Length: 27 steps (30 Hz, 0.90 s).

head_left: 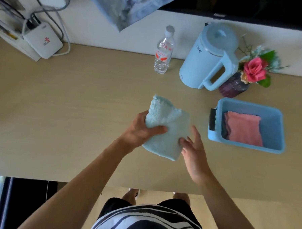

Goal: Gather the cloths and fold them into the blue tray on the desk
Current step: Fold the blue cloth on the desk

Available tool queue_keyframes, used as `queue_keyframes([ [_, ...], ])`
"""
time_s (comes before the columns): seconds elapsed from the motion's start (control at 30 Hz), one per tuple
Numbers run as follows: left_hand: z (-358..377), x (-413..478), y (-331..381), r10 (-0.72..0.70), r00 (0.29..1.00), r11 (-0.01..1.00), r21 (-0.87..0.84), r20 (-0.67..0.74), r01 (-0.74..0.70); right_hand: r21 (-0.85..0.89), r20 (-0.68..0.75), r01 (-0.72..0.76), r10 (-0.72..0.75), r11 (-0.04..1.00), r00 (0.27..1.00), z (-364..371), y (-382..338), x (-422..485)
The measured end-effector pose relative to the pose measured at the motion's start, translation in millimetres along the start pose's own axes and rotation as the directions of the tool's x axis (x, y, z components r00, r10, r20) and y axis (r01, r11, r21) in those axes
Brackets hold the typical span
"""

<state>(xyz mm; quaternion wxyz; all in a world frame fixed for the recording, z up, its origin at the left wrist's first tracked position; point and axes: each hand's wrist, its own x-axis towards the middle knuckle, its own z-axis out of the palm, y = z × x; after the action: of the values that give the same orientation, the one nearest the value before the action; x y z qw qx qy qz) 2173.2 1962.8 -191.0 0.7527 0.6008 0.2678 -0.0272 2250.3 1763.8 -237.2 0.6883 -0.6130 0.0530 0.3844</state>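
Observation:
A light blue cloth [166, 129], partly folded, is in the middle of the wooden desk [76, 109]. My left hand [142, 130] grips its left side, thumb on top, and lifts the far corner. My right hand [194, 150] has its fingers spread, and the fingertips touch the cloth's near right edge. To the right stands the blue tray [273, 130]. A folded pink cloth [243, 128] lies in it, on top of a dark cloth whose edge shows at the left.
At the back of the desk stand a water bottle [163, 56], a light blue kettle [212, 58] and a vase of flowers [249, 74]. A white router with cables [41, 41] sits at the back left. The desk's near edge runs just below my hands.

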Motion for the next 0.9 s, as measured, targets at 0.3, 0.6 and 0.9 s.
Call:
queue_keyframes([
  [0.3, 112.5, 44.3, 52.1, 0.264, 0.958, 0.963, 0.094, -0.115, -0.254, -0.282, -0.026, 0.467, -0.493, 0.838, 0.87, -81.6, -130.8, -4.9],
  [0.6, 223.1, 105.1, 50.8, 0.385, 0.921, 0.763, 0.543, 0.056, -0.351, -0.76, 0.064, 0.264, -0.337, 0.593, 0.939, -198.8, -186.8, 23.8],
  [0.9, 274.6, 165.8, -6.6, -0.024, 0.985, 0.648, 0.753, 0.168, -0.113, -0.99, 0.012, 0.01, 0.018, 0.141, 1.0, -251.4, -184.8, 73.1],
])
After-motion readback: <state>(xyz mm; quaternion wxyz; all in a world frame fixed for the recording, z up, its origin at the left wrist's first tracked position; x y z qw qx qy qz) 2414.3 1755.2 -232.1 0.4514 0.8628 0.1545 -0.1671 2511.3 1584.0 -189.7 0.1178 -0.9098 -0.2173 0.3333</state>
